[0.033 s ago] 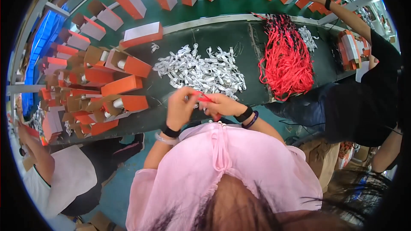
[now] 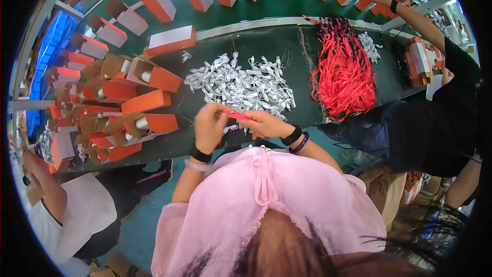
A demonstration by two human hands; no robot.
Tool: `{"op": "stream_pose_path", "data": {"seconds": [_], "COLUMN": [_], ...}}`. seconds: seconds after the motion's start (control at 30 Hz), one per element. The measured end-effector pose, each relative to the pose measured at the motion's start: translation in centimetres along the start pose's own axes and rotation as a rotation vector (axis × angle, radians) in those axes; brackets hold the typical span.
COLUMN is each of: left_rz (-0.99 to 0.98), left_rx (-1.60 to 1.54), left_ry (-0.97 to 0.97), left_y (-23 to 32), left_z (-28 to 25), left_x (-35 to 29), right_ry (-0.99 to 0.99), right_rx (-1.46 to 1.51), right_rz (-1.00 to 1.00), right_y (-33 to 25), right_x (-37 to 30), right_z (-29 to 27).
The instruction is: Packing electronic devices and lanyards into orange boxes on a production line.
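L hand (image 2: 209,125) & R hand (image 2: 264,123) both pinch a red strip (image 2: 237,115) btwn them, held above counter (image 2: 287,41) beside white cable pile (image 2: 241,84), easy reach.

Boxes (image 2: 134,103) left of cables (image 2: 241,84)

The person wears a pale pink top — a tied ribbon sits at its front. The left hand (image 2: 208,127) has a black wristband and a clear bracelet; the right hand (image 2: 263,124) has a black band and a dark purple one.
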State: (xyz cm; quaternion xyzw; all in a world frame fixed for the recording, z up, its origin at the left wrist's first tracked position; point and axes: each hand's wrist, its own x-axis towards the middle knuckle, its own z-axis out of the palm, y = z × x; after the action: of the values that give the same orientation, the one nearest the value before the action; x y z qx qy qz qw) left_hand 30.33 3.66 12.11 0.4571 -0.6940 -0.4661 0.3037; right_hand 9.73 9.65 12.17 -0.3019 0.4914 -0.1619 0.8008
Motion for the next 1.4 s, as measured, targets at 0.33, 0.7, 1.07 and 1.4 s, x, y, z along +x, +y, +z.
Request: {"op": "stream_pose_path", "data": {"seconds": [0.33, 0.7, 1.07, 1.4], "left_rz": [0.088, 0.044, -0.023, 0.406], "left_rx": [0.549, 0.462, -0.098, 0.438], "left_ry": [0.139, 0.155, -0.084, 0.446], "left_y": [-11.5, -9.0, -3.0, -0.9], "left_z": [-1.1, -2.6, -3.3, 0.3], "left_x": [1.4, -0.3, 0.8, 1.5], "right_ry": [0.373, 0.103, 0.258, -0.250], "right_rx": [-1.035, -0.919, -1.104, 0.702], "right_rz": [-0.406, -0.487, -0.732, -0.470], "right_y": [-0.4, -5.2, -5.4, -3.8], "right_x": [8.0, 5.6, 2.7, 5.4], "right_z": [1.0, -0.4, 0.9, 1.4]}}
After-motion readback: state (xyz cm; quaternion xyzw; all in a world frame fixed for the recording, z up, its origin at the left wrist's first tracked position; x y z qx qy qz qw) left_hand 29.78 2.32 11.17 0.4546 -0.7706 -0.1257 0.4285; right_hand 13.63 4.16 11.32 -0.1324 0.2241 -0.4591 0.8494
